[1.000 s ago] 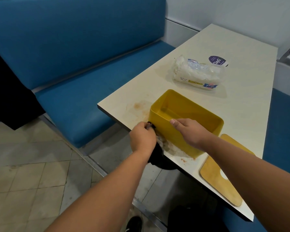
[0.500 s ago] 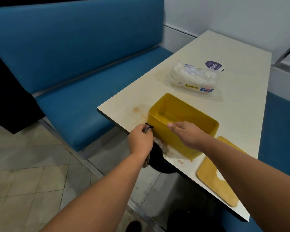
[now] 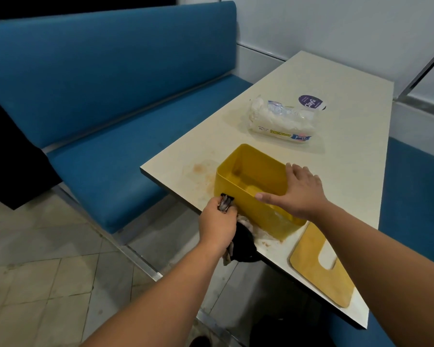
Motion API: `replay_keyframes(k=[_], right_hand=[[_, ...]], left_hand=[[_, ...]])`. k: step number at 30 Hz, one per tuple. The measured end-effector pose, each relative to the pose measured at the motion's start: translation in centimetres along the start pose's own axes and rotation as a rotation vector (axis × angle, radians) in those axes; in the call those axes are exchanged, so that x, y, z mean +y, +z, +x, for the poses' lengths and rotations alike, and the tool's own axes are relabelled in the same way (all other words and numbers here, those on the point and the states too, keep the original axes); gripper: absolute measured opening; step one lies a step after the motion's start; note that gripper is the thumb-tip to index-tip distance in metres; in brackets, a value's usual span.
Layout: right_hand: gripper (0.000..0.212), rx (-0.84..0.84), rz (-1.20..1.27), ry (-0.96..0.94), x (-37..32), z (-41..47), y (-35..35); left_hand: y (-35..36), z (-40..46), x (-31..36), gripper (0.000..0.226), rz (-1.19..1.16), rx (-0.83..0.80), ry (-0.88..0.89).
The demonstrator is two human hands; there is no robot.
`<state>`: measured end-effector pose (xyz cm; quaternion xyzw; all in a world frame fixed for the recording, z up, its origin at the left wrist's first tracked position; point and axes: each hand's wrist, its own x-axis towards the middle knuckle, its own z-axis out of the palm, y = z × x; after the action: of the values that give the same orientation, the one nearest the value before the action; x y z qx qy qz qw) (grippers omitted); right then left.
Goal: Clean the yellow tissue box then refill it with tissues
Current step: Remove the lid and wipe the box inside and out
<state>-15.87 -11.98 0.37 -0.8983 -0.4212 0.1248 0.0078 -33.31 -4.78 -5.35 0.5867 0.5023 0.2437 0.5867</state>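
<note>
The open yellow tissue box (image 3: 236, 171) stands near the front left corner of the cream table (image 3: 336, 151), empty inside. My right hand (image 3: 298, 191) rests over its near right rim, thumb along the near wall, fingers spread across the top. My left hand (image 3: 218, 221) is closed on a dark, soiled cloth (image 3: 226, 202) pressed against the box's near left corner; more cloth hangs below the hand. The box's wooden lid (image 3: 311, 266) with a slot lies flat to the right. A plastic pack of tissues (image 3: 281, 118) lies farther back.
A round purple sticker (image 3: 310, 102) lies behind the tissue pack. Orange-brown stains (image 3: 198, 169) mark the table left of the box and crumbs lie at its near side. A blue bench (image 3: 105, 121) runs along the left; tiled floor lies below.
My right hand has shifted from the near wall up and right across the box's rim, fingers now spread. The left hand with the cloth stays at the near left corner.
</note>
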Motion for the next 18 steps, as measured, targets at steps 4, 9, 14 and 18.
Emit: replay_keyframes(k=[4, 9, 14, 18], right_hand=[[0.139, -0.020, -0.016, 0.019, -0.2, -0.2, -0.1], [0.136, -0.061, 0.013, 0.048, -0.6, -0.1, -0.6], [0.135, -0.075, 0.016, 0.053, -0.8, -0.2, -0.8], [0.135, -0.081, 0.004, 0.058, -0.9, -0.2, -0.9]], left_hand=[[1.7, -1.2, -0.1, 0.008, 0.037, 0.011, -0.011], [2.8, -2.3, -0.6, 0.006, 0.086, -0.033, 0.026], [2.9, -1.8, -0.2, 0.006, 0.146, -0.026, 0.034], [3.0, -2.3, -0.6, 0.007, 0.092, 0.003, 0.082]])
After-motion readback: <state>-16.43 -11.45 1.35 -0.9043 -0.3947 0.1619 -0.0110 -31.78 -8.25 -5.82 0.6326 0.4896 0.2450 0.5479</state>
